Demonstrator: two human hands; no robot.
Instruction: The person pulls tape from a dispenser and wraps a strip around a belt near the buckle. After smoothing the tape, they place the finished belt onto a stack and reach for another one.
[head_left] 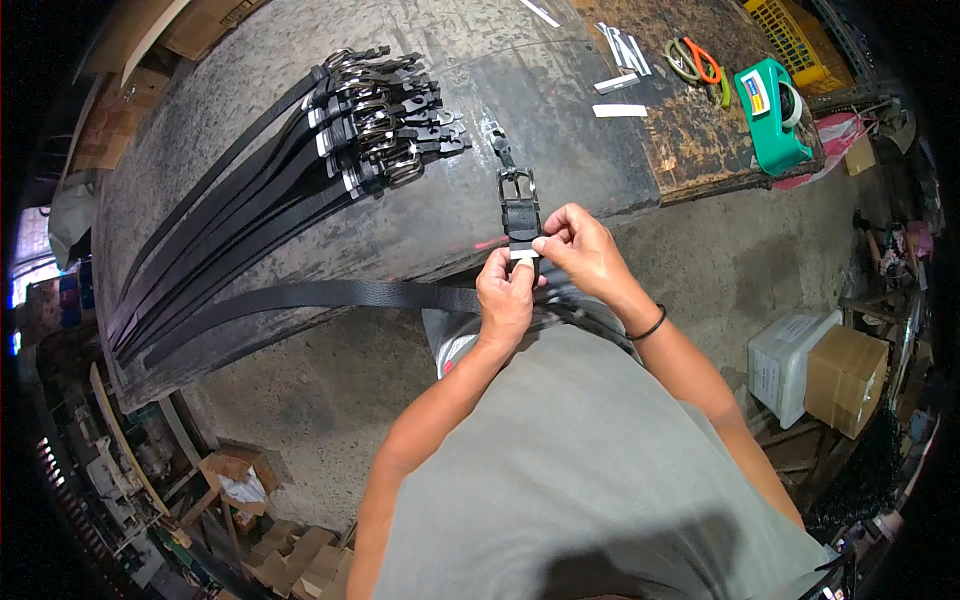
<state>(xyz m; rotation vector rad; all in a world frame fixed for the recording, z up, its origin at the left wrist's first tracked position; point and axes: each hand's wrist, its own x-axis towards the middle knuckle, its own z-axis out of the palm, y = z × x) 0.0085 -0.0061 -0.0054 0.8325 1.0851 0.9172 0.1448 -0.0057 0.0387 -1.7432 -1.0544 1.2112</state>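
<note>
Well to the left of the left fingers, I see a pile of belts [285, 175] on the tabletop [570, 120], buckle ends turned away from me. Nearer, the strap of the belt in hand [340, 293] runs leftward from beside my left hand [505, 300], whose fingers are clamped on this belt just short of its white band [521, 253]. The relation I steer by is here: from the fingers, the buckle end points straight away from the body, long axis up the tabletop, with the buckle [517, 188] beyond both sets of fingertips. My right hand [585, 250] comes in from the right, its thumb touching the belt's edge beside the band; I can't tell whether its fingers pinch anything. Both hands are equally near. Further right, beyond the right fingers, sits the green tape dispenser [768, 130], well apart.
</note>
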